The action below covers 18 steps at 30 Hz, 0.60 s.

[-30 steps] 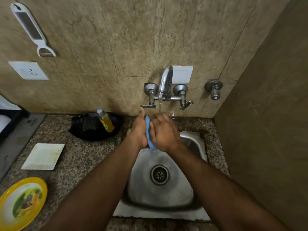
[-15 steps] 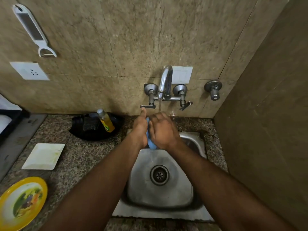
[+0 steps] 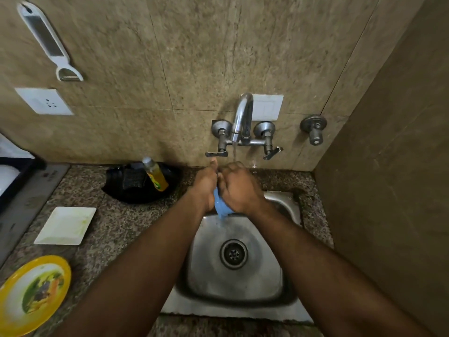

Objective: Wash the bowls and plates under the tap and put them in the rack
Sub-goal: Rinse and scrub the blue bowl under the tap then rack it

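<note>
Both hands met right under the tap (image 3: 240, 120), over the back edge of the sink (image 3: 279, 295). The left hand (image 3: 205, 188) and right hand (image 3: 239, 188) were each curled around one blue item (image 3: 222, 207), squeezed between the palms with only its lower edge showing; probably a cloth or sponge, can't tell which. A thin stream fell onto the knuckles and blue-tinted water ran off the bottom toward the drain (image 3: 233, 254), so my read: wetting or wringing the scrubber, held over the basin so the runoff stayed in the sink. No dish was in either hand yet. Task items sat well left of the left hand on the counter (image 3: 116, 227): one white square plate (image 3: 65, 226), and nearer the camera one round yellow-rimmed plate (image 3: 31, 294), both soiled, likely staged for washing. One soap bottle (image 3: 155, 175) leaned in a black holder (image 3: 141, 183) just left of the left hand, within reach. Count: two plates, zero bowls visible, one bottle, one tap spout with two lever handles, one separate valve (image 3: 314, 130) up right of the right hand. Rack not identifiable.
</note>
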Motion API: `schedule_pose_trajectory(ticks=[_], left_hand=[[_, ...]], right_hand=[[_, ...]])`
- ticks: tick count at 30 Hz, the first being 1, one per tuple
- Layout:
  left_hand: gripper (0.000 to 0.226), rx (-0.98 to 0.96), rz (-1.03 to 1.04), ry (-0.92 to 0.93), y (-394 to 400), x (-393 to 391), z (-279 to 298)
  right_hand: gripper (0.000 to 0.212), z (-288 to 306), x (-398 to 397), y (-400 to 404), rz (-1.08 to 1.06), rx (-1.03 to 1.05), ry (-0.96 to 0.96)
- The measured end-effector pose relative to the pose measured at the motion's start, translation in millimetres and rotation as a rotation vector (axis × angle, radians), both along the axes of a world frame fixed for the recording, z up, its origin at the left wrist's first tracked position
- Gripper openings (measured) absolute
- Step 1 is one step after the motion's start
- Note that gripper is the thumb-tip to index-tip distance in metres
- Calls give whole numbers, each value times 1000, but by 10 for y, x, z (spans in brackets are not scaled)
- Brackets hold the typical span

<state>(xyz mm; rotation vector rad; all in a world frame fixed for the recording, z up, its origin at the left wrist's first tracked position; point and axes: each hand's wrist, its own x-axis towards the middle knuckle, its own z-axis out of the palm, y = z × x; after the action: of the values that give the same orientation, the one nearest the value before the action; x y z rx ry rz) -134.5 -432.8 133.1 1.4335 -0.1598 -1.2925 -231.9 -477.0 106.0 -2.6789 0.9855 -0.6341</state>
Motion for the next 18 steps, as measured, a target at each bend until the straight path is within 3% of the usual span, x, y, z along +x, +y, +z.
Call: schedule_pose_trajectory(ticks=[2,5,9,11,12,15,18], left_hand=[[49,11,22,-92,-20,-6,0],[51,9,19,-174,34,-19,-79],[55,-95,-35,30,187,-46,-201],[52,-133,38,125,229,8,-242],[55,-142,83,183,235,58,-256],[70,-160,149,357,232,181,-295],[64,-114,199,406,208,198,-327]], right_hand=[[44,-35,2,-6,-42,145,-133],[35,37,19,-136,-218,536,-312],[31,114,-61,-345,-370,1012,-304],[53,114,-138,-333,-434,1110,-403],[53,106,-188,-289,-442,1160,-455],[29,39,-329,-148,-382,1326,-456],[31,2,-382,-57,-322,1510,-544]])
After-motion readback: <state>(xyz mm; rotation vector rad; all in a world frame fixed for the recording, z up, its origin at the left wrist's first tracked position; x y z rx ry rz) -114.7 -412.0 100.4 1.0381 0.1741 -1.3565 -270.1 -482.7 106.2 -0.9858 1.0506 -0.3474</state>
